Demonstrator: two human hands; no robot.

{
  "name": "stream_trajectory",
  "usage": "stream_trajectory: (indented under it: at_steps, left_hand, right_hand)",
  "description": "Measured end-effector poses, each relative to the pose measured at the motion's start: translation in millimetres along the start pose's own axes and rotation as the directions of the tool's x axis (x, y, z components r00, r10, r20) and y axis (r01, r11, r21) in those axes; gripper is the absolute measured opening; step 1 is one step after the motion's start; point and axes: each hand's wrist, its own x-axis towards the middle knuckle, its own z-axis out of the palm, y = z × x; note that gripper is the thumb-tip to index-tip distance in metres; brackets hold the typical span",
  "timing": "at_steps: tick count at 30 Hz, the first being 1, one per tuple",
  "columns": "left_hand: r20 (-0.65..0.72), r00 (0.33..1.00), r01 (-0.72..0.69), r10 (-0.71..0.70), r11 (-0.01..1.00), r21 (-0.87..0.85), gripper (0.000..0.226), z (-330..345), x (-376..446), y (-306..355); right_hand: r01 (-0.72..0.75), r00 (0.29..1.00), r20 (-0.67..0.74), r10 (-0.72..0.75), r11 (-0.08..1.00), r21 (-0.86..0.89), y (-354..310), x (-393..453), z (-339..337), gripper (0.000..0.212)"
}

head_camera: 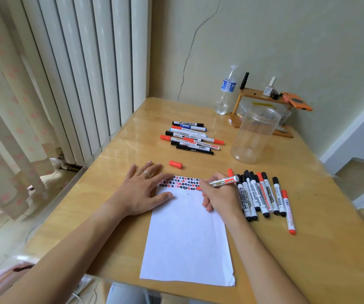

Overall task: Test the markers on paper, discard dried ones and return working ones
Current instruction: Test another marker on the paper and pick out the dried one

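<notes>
The right hand (219,195) grips an uncapped red marker (221,182), its tip down on the paper (187,238) at the right end of a band of red and black test marks (180,182) along the sheet's far edge. The left hand (142,189) lies flat, fingers straight and spread, pressing the paper's far left corner. The sheet is plain white, slightly creased, reaching the table's (132,132) near edge. A red cap (175,164) lies just beyond the paper. Just right of the right hand is a fanned row of markers (264,197), black- and red-capped with white barrels; a second pile (191,138) lies toward the far edge. A clear ribbed plastic jar (254,134) stands near the far right corner, before a small wooden rack (262,96) and a water bottle (226,91). The table is glossy pale wood, set in a corner between a cracked cream wall (264,36) and a white ribbed radiator (84,62).
</notes>
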Motion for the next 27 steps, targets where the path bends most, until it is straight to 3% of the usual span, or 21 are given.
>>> stream_trajectory:
  at_steps: [27]
  left_hand:
    - [-0.005,1.0,-0.003,0.003,1.0,0.013,0.076,-0.8,-0.1,-0.5]
  right_hand:
    - [-0.004,1.0,0.001,0.004,1.0,-0.031,-0.9,-1.8,-1.1,0.02]
